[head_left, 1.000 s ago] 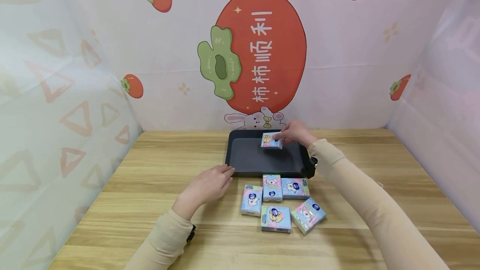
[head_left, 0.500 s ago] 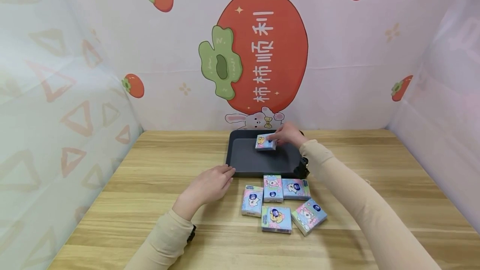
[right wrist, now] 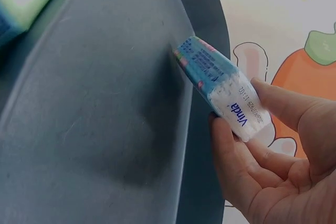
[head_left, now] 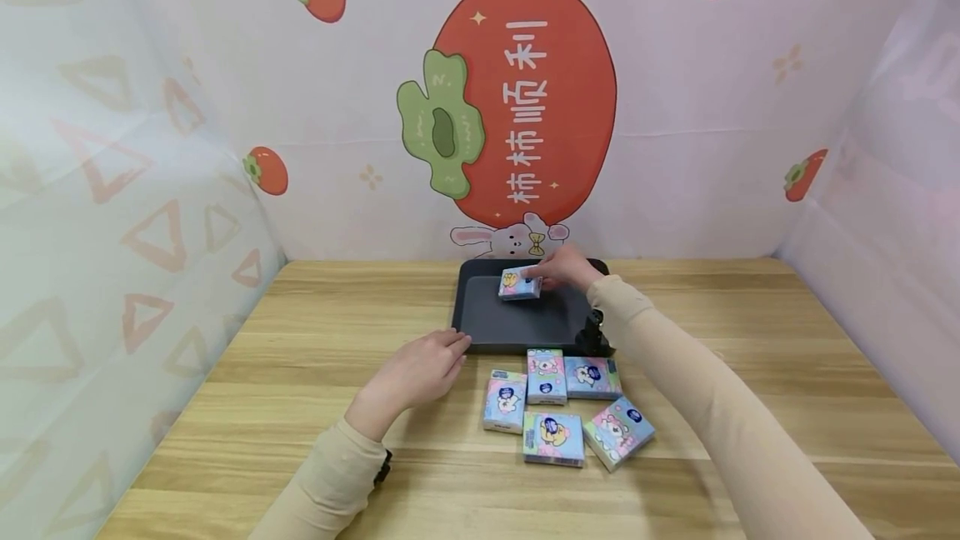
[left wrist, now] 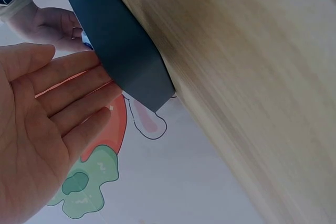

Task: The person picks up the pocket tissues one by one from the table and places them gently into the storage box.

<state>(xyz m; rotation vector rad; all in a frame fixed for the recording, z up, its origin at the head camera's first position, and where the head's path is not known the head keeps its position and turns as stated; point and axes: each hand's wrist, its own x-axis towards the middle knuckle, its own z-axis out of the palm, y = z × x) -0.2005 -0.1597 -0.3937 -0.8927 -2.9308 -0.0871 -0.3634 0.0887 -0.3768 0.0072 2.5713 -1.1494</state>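
Between thumb and fingers, my right hand (head_left: 567,267) pinches a blue-and-pink tissue pack (head_left: 519,282) over the back of the dark grey tray (head_left: 495,327). In the right wrist view the pack (right wrist: 220,85) is tilted, its white end marked "Vinda" facing the palm. One corner is close to the tray's floor; whether it touches cannot be told. My left hand (head_left: 415,371) lies at the tray's near left corner, fingertips at the rim. The left wrist view shows that hand's fingers (left wrist: 79,95) extended, with nothing in the palm.
Several more tissue packs lie on the wooden table (head_left: 315,390) in front of the tray, among them one with a yellow figure (head_left: 552,440) and a slanted one (head_left: 618,433) at the right. A printed fabric backdrop (head_left: 352,107) rises behind the table.
My right hand has carried the tissue pack leftward across the tray, and slightly lower. The left hand and the packs on the table have stayed in place.
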